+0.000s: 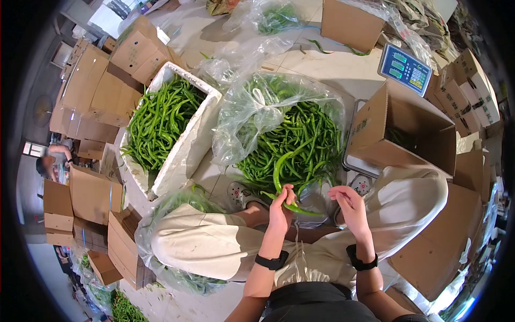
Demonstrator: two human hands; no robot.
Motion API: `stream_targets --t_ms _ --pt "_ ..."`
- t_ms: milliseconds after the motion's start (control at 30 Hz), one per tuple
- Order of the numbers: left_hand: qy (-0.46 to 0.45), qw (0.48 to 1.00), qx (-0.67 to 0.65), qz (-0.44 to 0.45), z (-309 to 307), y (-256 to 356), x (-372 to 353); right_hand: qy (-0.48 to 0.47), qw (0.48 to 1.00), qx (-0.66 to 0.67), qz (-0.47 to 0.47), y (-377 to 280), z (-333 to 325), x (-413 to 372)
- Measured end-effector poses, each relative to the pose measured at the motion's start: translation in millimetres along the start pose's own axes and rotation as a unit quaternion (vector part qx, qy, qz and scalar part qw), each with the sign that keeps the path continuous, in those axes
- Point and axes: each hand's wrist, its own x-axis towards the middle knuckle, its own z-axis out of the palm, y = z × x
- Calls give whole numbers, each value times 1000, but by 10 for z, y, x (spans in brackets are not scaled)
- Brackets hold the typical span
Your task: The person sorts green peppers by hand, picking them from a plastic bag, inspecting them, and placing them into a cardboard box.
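Observation:
My left hand is closed around a few long green chili peppers; one curves up above the fingers and another sticks out to the right. Just right of it, my right hand has loosely bent fingers apart from one another, with nothing visible in them. Beyond both hands, a clear plastic bag lies spread open, full of green chili peppers. To its left, a white foam box is filled with more green chili peppers.
At right, a cardboard box with some peppers inside stands on a scale with a blue display. Another plastic bag of peppers lies by my left leg. Stacked cartons line the left, where another person is visible.

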Motion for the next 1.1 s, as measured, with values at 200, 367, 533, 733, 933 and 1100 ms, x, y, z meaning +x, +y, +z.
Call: stream_targets --t_ms 200,367,533,733,933,1100 --pt "-195 976 -45 -89 393 233 -207 7 998 62 -13 -143 -32 -39" --pt "-237 965 -18 -109 525 248 -237 -31 996 81 -24 -301 48 -21" --pt "-153 977 9 -149 599 173 -273 -41 996 66 -35 -390 144 -12" --pt "152 946 -36 283 463 1591 427 -28 997 67 -24 -183 -34 -31" --pt "102 951 55 285 287 2147 502 -26 997 78 -7 -74 13 -32" --pt "-101 984 17 146 548 1137 169 -64 995 76 3 -146 228 -41"
